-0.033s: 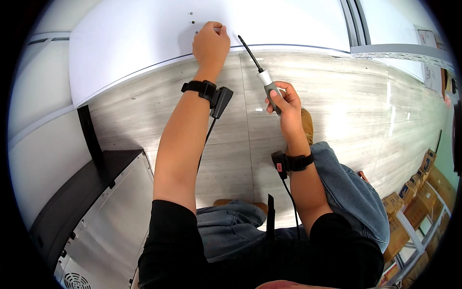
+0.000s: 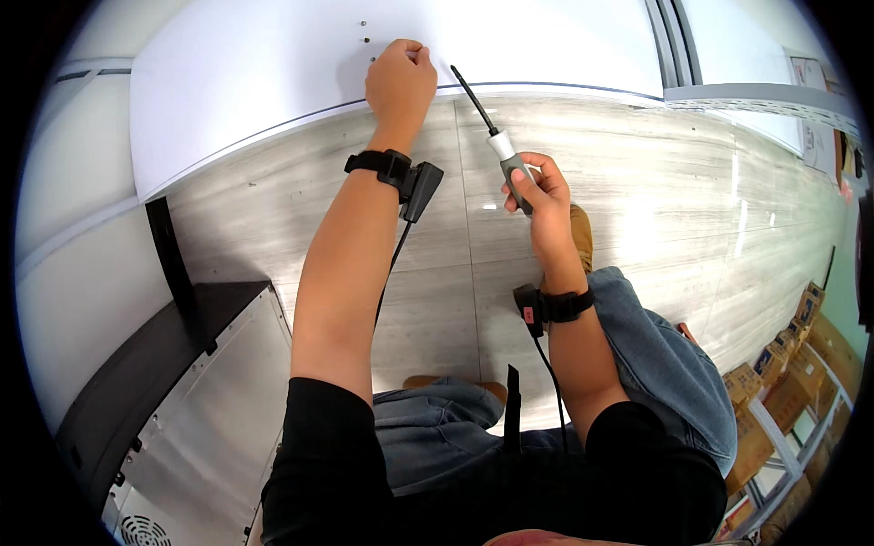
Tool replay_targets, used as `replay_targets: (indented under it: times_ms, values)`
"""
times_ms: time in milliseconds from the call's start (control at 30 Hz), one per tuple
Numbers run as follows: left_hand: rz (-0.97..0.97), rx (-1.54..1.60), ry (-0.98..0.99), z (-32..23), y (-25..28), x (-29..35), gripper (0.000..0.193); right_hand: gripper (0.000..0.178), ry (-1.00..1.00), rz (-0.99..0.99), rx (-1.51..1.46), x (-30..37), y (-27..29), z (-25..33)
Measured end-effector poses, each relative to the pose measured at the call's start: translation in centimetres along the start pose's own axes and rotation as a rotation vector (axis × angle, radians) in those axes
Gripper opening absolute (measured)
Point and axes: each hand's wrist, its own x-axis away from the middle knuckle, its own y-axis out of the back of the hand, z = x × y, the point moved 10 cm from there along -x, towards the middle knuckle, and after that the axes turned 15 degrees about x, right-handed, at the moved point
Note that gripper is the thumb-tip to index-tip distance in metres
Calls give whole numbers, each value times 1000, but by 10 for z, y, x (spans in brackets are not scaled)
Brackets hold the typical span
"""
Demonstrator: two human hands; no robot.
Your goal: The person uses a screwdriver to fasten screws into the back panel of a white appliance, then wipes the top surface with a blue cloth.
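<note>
- Gripping the grey-and-white handle of a screwdriver (image 2: 498,143) with a long black metal shaft, the right hand (image 2: 539,187) is clamped around it over the pale grey, wood-patterned floor (image 2: 246,227); the low hold seems to leave shaft and tip free, pointing far and left.
- Farther off, the left hand (image 2: 401,77) has its fingers curled together at the counter; whether they pinch anything, I cannot tell.
- Just left of it lie three small, dark metal pieces (image 2: 367,40), perhaps screws, probably spaced for easy picking.
- Smooth and white, the counter (image 2: 546,45) spreads across the far side.
- At far right runs a grey, perforated metal rail (image 2: 728,95).
</note>
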Motion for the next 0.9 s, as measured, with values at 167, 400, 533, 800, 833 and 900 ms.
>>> replay_targets:
  times_ms: [167, 400, 533, 800, 833, 900]
  values:
    - [96, 649, 217, 27, 5, 28, 22, 21, 33, 39, 36, -1, -15, 0]
    - [18, 1463, 592, 120, 75, 100, 17, 21, 14, 276, 273, 20, -90, -9]
    - [-101, 1484, 624, 161, 129, 134, 18, 21, 51, 394, 343, 40, -137, -17]
    - [-288, 1381, 684, 226, 202, 211, 17, 22, 146, 591, 680, 77, -199, -35]
    - [-305, 1381, 692, 237, 205, 222, 17, 22, 198, 605, 742, 81, -206, -35]
    - [-364, 1350, 742, 259, 211, 245, 18, 23, 316, 629, 915, 92, -224, -27]
